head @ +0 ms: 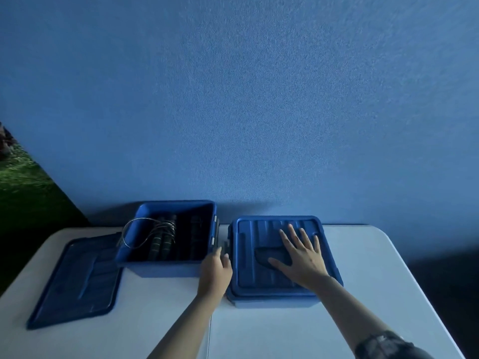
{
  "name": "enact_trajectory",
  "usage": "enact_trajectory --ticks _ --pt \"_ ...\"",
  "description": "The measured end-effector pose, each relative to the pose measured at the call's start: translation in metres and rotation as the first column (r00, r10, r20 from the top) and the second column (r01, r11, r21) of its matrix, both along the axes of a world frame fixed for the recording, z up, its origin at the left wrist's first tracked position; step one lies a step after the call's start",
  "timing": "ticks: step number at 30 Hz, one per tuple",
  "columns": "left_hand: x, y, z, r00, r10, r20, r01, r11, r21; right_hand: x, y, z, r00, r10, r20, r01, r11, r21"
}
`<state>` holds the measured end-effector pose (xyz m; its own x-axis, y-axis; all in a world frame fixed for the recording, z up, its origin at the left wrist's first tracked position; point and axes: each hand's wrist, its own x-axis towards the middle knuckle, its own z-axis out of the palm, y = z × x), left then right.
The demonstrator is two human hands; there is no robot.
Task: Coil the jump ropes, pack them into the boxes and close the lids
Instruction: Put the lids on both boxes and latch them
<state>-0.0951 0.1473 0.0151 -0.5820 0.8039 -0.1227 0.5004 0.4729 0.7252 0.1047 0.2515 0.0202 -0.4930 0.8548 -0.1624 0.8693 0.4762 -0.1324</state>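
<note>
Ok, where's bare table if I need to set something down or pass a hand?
Bare table lies right of the closed box, and along the near edge between the loose lid and the forearms. It is crowded between the open box and closed box, where the left hand sits.

Both boxes, the open one and the closed one, are coloured blue, as are their lids. The table is white, the wall blue. Dark handles are banded with lighter stripes.

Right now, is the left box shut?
Open. Its lid lies flat on the table beside the left box; a jump rope loops over its rim.
</note>
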Motion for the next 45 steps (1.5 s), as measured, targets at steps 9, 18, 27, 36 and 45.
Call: enact_trajectory --ticks 9,18,27,36,45 --pt "0.001 0.001 0.002 0.999 0.035 0.03 -0.034 0.999 -0.017 0.004 -0.024 -0.006 0.91 0.415 0.011 -0.415 0.909 -0.038" --pt "-0.004 -0.002 0.005 1.0 0.007 0.025 -0.007 1.0 0.006 0.004 -0.025 -0.007 0.916 0.369 -0.159 -0.377 0.926 -0.028" --pt "-0.002 -0.002 0.006 1.0 0.003 0.027 -0.003 1.0 -0.013 0.007 -0.013 0.014 0.914 0.226 -0.337 -0.319 0.912 -0.256" --pt "-0.008 -0.002 0.005 0.993 0.038 0.111 -0.037 0.999 -0.018 -0.003 -0.036 0.009 0.92 0.266 -0.286 -0.337 0.911 -0.237" --pt "0.0 -0.006 0.009 0.98 0.059 0.192 -0.065 0.998 0.025 0.0 -0.033 0.001 0.925 0.312 -0.215 -0.358 0.908 -0.22"
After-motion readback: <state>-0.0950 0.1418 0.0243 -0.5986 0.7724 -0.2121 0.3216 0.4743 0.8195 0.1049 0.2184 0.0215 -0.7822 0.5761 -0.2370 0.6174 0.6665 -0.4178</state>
